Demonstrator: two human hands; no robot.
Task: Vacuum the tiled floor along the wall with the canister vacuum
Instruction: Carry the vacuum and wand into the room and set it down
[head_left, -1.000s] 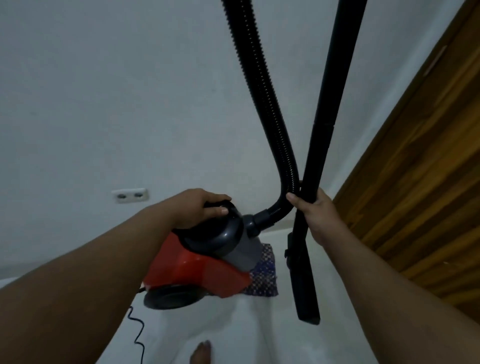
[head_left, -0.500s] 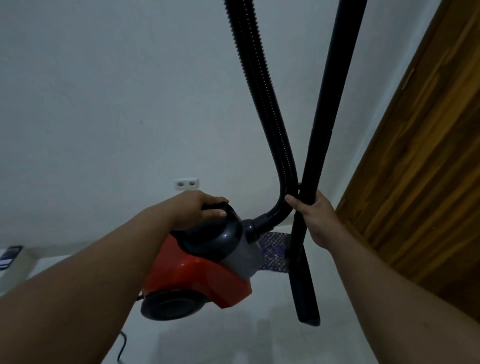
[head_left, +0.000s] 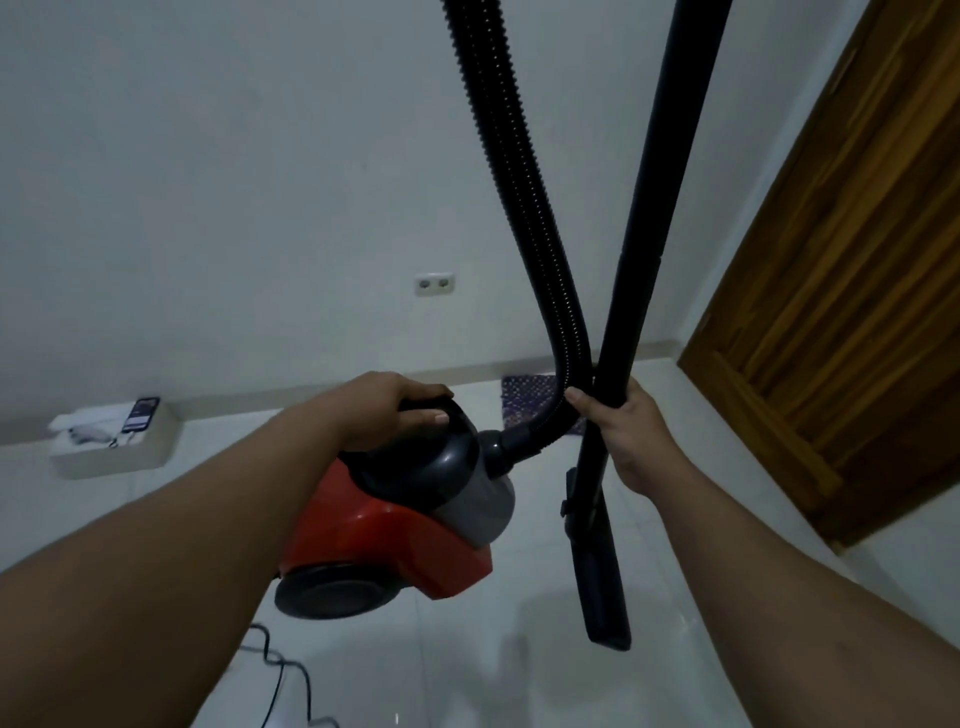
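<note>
My left hand grips the black top handle of the red and grey canister vacuum, which hangs lifted above the white tiled floor. A ribbed black hose runs from the canister's front up out of the frame. My right hand holds the straight black wand together with the hose's lower bend. The wand's narrow nozzle points down, its tip just above the tiles. The white wall lies ahead.
A wooden door stands at the right. A wall socket sits low on the wall. A small patterned mat lies by the skirting. At the left, a white box carries a phone. The black power cord trails on the floor.
The view has swung left and tilted down, so more floor, the socket and the white box with the phone have come into sight. Both hands keep their grips; the canister stays lifted.
</note>
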